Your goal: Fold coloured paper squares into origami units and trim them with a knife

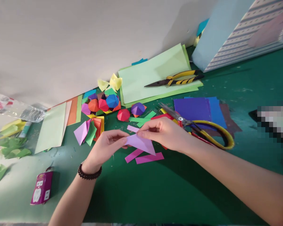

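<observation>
A folded piece of lilac paper (142, 143) is held up between my two hands over the table. My left hand (109, 144), with a dark beaded bracelet at the wrist, pinches its left corner. My right hand (159, 131) grips the upper edge between thumb and fingers. Under and around the paper lie magenta paper strips (149, 158) and green strips (143, 119). Just beyond my right hand are scissors (208, 128) with yellow handles; a red-handled tool beneath them is partly hidden. Folded coloured paper pieces (91, 130) stand past my left hand.
Behind sit faceted paper balls (138, 109) and a joined cluster (103, 102). Pliers (174, 80) rest on pale green sheets (141, 84). Blue and purple paper (193, 108) lies right, below a patterned box (245, 34). A purple packet (41, 187) and plastic bottle (21, 108) are left.
</observation>
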`<state>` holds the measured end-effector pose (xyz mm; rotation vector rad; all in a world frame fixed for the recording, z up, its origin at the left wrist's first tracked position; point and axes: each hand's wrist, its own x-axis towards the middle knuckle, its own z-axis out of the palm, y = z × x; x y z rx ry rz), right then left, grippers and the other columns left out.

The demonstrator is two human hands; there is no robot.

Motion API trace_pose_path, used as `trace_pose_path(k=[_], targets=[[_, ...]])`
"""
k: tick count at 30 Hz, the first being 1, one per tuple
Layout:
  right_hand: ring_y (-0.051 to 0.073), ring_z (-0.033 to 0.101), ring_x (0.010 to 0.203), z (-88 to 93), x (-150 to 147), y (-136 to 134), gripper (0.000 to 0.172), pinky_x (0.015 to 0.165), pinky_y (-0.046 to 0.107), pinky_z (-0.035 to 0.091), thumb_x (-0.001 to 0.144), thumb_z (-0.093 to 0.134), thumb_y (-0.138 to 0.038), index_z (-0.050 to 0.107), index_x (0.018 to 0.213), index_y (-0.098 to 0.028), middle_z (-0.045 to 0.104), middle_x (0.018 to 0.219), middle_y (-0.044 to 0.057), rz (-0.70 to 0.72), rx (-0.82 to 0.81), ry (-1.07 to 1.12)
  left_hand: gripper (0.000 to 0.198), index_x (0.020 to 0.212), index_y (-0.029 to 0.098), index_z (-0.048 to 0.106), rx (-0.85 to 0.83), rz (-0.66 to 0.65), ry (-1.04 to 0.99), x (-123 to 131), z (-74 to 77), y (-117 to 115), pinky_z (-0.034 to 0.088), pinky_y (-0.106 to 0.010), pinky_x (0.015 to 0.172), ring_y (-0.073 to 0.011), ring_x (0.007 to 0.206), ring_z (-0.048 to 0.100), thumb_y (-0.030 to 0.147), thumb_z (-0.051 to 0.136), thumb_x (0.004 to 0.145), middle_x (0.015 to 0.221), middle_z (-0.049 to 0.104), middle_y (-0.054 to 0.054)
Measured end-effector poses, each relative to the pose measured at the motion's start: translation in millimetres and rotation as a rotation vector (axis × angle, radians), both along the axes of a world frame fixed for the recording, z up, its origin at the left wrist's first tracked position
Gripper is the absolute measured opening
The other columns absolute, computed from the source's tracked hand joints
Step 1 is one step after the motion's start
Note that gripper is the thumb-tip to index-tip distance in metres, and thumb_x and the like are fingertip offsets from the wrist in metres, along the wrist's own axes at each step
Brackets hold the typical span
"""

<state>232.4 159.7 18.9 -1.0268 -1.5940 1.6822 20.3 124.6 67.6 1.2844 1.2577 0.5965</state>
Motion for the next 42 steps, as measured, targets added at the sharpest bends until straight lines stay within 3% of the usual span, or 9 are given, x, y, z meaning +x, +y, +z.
trace_pose_path(k=[3,7,12,17,24,31,37,42], targets=[[0.02,0.067,0.075,-2.2,-1,0,0.019,0.066,0.034,0.048,0.079,0.069,-0.043,0.076,0.078,-0.025,0.075,0.081,0.003,0.005,0.027,-0.047,0.019,0.095,0.018,0.076,0.041,0.012,0.061,4,-3.8,-2,0.057,-0.026,0.074,-0.0166,0.083,0.068,0.032,0.067,0.085,0.095,0.075,-0.006],[0.018,0.065,0.071,-0.8,-1,3,0.023,0.064,0.032,0.049,0.076,0.071,-0.047,0.075,0.08,-0.024,0.073,0.079,0.003,0.059,-0.099,0.024,0.015,0.082,0.017,0.077,0.113,0.086,0.162,3,-8.9,-2,0.054,-0.024,0.067,-0.0156,0.072,0.067,0.031,0.07,0.082,0.079,0.075,-0.005],[0.012,0.057,0.057,5.7,2,3,0.033,0.055,0.027,0.044,0.073,0.074,-0.048,0.061,0.065,-0.02,0.062,0.06,-0.001,0.059,-0.147,0.041,0.011,0.081,0.018,0.077,0.074,0.086,0.085,0,-9.9,1,0.054,-0.022,0.064,-0.0135,0.068,0.066,0.028,0.072,0.08,0.075,0.074,-0.003],[0.012,0.057,0.057,7.6,3,1,0.03,0.054,0.026,0.043,0.08,0.065,-0.047,0.059,0.069,-0.02,0.062,0.063,-0.001,0.099,-0.121,0.026,0.01,0.077,0.019,0.077,0.041,0.071,0.058,0,-7.3,1,0.054,-0.019,0.062,-0.0116,0.064,0.065,0.027,0.072,0.08,0.072,0.073,-0.001],[0.015,0.064,0.07,11.2,5,-2,0.018,0.061,0.027,0.045,0.085,0.06,-0.036,0.071,0.083,-0.021,0.072,0.079,0.001,0.126,0.18,-0.199,0.01,0.076,0.02,0.077,0.073,0.06,0.214,1,-7.5,-1,0.052,-0.018,0.058,-0.0121,0.062,0.066,0.028,0.072,0.079,0.069,0.074,-0.001],[0.015,0.065,0.072,9.6,5,-3,0.02,0.06,0.026,0.046,0.087,0.058,-0.036,0.069,0.084,-0.02,0.072,0.081,0.002,0.067,0.201,-0.137,0.021,0.066,0.018,0.076,-0.001,0.15,0.012,-2,-3.6,4,0.054,-0.02,0.059,-0.013,0.057,0.066,0.034,0.073,0.079,0.062,0.073,-0.004],[0.01,0.052,0.055,17.6,3,-11,0.02,0.049,0.023,0.034,0.089,0.054,-0.029,0.064,0.074,-0.019,0.062,0.064,-0.002,0.141,0.365,-0.148,0.018,0.068,0.018,0.077,0.011,0.071,0.023,-2,-2.0,0,0.053,-0.02,0.06,-0.013,0.059,0.066,0.034,0.075,0.078,0.062,0.072,-0.003],[0.01,0.053,0.057,18.0,-1,-19,0.019,0.051,0.022,0.035,0.092,0.052,-0.026,0.062,0.077,-0.019,0.061,0.065,-0.002,0.047,0.443,-0.08,0.035,0.07,0.016,0.075,0.022,0.156,-0.183,4,-9.0,-4,0.054,-0.024,0.063,-0.0154,0.063,0.066,0.051,0.074,0.076,0.066,0.072,-0.005]])
